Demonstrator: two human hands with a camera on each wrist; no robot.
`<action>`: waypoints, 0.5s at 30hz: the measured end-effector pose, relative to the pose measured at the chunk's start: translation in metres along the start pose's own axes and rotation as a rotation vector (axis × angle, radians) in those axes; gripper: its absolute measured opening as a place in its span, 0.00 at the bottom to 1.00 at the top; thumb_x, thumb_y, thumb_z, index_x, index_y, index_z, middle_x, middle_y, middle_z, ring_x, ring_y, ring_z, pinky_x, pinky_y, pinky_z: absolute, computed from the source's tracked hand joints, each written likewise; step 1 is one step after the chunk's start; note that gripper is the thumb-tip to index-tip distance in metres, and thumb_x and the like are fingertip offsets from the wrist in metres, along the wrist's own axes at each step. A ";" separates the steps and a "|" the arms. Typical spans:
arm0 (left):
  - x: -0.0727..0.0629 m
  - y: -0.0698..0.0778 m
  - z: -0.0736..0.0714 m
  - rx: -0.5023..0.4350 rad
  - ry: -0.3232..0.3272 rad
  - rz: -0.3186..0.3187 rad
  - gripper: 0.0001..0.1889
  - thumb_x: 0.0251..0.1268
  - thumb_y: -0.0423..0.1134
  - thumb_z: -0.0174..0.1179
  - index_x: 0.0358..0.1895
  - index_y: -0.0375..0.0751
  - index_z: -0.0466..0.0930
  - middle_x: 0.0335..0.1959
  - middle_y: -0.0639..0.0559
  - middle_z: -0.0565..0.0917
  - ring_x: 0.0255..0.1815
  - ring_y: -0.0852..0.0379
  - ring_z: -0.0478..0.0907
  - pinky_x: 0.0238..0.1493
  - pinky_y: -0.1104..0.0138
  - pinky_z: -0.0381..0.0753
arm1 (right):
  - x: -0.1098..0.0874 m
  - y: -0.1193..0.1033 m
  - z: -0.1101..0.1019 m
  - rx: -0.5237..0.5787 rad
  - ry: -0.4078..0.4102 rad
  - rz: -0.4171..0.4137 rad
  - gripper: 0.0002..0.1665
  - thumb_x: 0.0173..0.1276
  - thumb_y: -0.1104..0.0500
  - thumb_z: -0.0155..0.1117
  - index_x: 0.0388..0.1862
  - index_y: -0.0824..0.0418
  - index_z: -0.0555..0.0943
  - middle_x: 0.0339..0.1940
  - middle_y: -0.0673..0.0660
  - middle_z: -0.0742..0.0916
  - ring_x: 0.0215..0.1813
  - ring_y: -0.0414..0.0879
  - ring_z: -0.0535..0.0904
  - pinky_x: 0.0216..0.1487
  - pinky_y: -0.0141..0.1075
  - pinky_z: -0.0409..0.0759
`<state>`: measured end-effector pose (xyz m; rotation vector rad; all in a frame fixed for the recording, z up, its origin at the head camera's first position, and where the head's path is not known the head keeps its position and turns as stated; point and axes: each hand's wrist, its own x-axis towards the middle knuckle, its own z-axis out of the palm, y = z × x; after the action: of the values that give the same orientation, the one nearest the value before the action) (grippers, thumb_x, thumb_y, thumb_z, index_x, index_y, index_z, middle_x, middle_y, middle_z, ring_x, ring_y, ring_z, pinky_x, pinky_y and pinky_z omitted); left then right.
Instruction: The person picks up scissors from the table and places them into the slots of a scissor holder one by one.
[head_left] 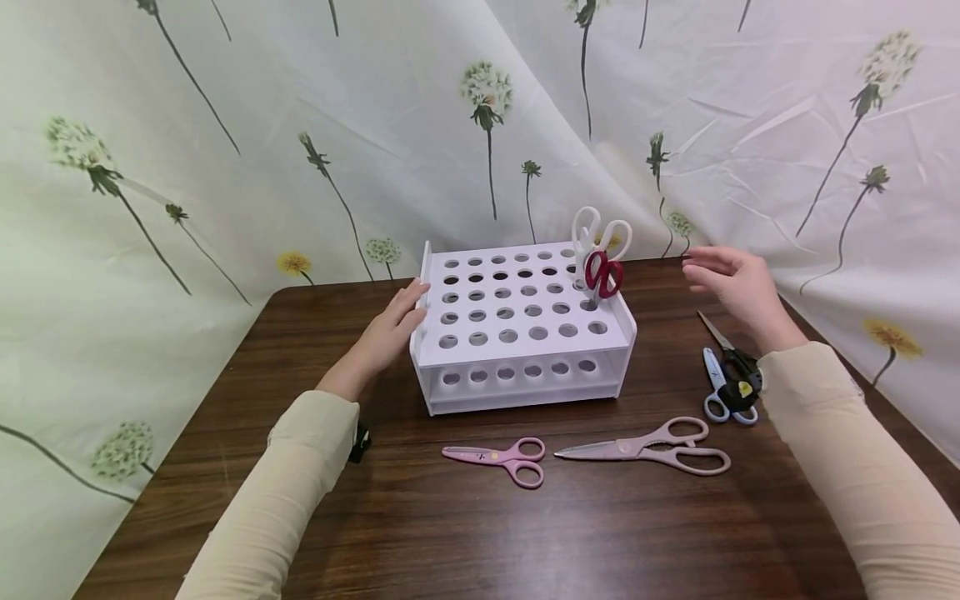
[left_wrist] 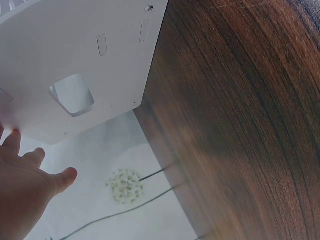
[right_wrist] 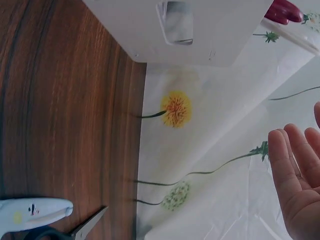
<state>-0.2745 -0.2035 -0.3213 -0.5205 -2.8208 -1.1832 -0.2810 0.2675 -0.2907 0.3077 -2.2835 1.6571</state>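
A white rack (head_left: 480, 354) with rows of round holes stands on the table. My left hand (head_left: 386, 332) rests its extended fingers against the rack's left side panel, seen close up in the left wrist view (left_wrist: 115, 70). White-handled scissors (head_left: 581, 258) and red-handled scissors (head_left: 602, 275) stand upright in holes near the rack's right side. To the right of the rack, my right hand (head_left: 738, 287) hovers with loosely extended fingers and nothing in its grasp. Below it lie blue scissors (head_left: 712, 367) and black-handled scissors (head_left: 741, 364), partly overlapping and partly covered by the wrist.
In front of the rack, small pink scissors (head_left: 516, 455) and larger pale pink scissors (head_left: 630, 450) lie flat on the dark wooden table (head_left: 420, 533). A white curtain (head_left: 420, 125) printed with dandelions hangs right behind the table's back edge.
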 end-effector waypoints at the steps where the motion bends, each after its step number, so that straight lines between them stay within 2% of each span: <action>1: 0.000 0.000 0.000 0.001 -0.001 0.001 0.27 0.73 0.51 0.38 0.72 0.50 0.53 0.73 0.57 0.45 0.72 0.56 0.35 0.67 0.53 0.40 | 0.000 0.001 -0.002 -0.005 0.001 0.006 0.24 0.64 0.60 0.62 0.55 0.73 0.73 0.35 0.39 0.84 0.37 0.34 0.81 0.36 0.29 0.79; 5: 0.001 0.001 -0.001 0.002 -0.002 0.002 0.27 0.73 0.51 0.38 0.72 0.50 0.53 0.73 0.57 0.46 0.72 0.55 0.35 0.67 0.52 0.40 | -0.001 0.006 -0.008 -0.001 0.005 0.029 0.21 0.64 0.59 0.62 0.54 0.68 0.74 0.34 0.37 0.84 0.38 0.34 0.81 0.36 0.28 0.78; 11: 0.000 0.001 -0.001 -0.003 -0.002 0.001 0.27 0.73 0.51 0.38 0.72 0.50 0.53 0.73 0.56 0.46 0.72 0.55 0.35 0.67 0.53 0.40 | -0.004 0.011 -0.015 0.045 0.011 0.040 0.12 0.63 0.60 0.63 0.46 0.56 0.78 0.34 0.40 0.85 0.37 0.36 0.82 0.35 0.29 0.79; 15: 0.000 0.001 0.000 -0.006 0.001 0.003 0.27 0.73 0.51 0.38 0.72 0.50 0.53 0.73 0.56 0.46 0.72 0.55 0.35 0.67 0.52 0.40 | -0.005 0.015 -0.019 0.063 0.016 0.046 0.10 0.63 0.61 0.63 0.43 0.52 0.78 0.33 0.40 0.85 0.36 0.35 0.82 0.34 0.29 0.79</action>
<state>-0.2738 -0.2030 -0.3206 -0.5246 -2.8149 -1.1919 -0.2792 0.2907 -0.3007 0.2563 -2.2465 1.7504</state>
